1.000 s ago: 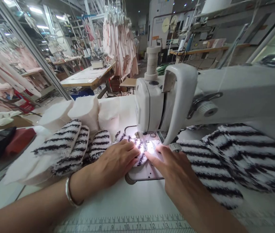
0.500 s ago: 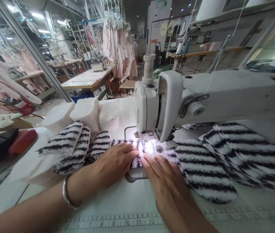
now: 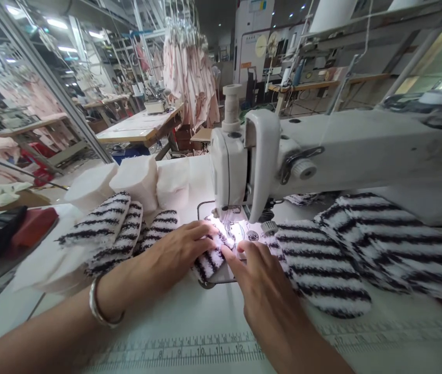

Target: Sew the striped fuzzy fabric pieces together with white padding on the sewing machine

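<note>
My left hand (image 3: 176,252) lies flat, fingers stretched, on a small black-and-white striped fleece piece (image 3: 210,257) at the lit needle area (image 3: 231,229) of the white sewing machine (image 3: 322,150). My right hand (image 3: 265,283) rests just right of it, index finger pointing at the piece's edge, other fingers spread on the table. More striped fleece pieces (image 3: 107,228) are piled to the left, and a larger striped bundle (image 3: 337,249) lies right of the needle under the machine arm.
White fabric stacks (image 3: 135,179) sit behind the left pile. A red and black object (image 3: 14,234) lies at far left. A printed ruler (image 3: 189,353) runs along the table's front edge. Pink garments (image 3: 189,72) hang behind, among other worktables (image 3: 138,127).
The striped piece under the needle has shifted toward me and to the left. Both hands drew back slightly with it; the view also shifted a little.
</note>
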Demonstrator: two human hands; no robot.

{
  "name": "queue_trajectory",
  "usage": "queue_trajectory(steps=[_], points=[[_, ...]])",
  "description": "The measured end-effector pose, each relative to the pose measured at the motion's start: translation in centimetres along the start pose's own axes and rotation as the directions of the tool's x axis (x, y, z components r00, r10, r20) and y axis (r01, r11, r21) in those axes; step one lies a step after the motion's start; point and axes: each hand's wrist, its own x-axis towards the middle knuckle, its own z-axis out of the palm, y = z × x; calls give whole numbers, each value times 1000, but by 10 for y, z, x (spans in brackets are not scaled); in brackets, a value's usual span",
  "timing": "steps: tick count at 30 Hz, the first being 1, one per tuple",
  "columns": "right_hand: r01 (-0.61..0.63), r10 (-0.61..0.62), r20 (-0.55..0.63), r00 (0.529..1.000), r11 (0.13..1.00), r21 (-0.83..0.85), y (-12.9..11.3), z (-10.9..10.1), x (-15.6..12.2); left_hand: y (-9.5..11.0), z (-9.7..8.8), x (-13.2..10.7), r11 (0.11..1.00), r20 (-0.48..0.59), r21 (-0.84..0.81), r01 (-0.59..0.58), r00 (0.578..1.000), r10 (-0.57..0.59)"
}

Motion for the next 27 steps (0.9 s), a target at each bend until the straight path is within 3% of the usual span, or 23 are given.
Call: queue_trajectory(steps=[4,7,12,15,17,21,27], points=[[16,-16,44,999,1000,-8,6,3,-1,-10,0,-14,998,11,-61,-33,999,34],[73,-73,83,994,997,4,20,-3,5,-1,7,-13,999,-43,-36,14,999,-15],[54,-48,106,993,997,-49,24,-16,21,33,26,3,967,-94,72,242,967,-235],[57,-51,74,996,995,-82,17,-20,15,44,30,9,935,-119,130,329,942,-315],[71,-71,3,997,991,-110,13,-21,2,44,26,8,942,-129,111,315,945,-301],[103,-118,-141,983,988,-113,10,-15,-33,35,17,4,984,-151,-1,178,973,-176],[0,-1,-173,985,1000,-4,10,3,-56,30,26,5,996,-193,21,84,978,-78]])
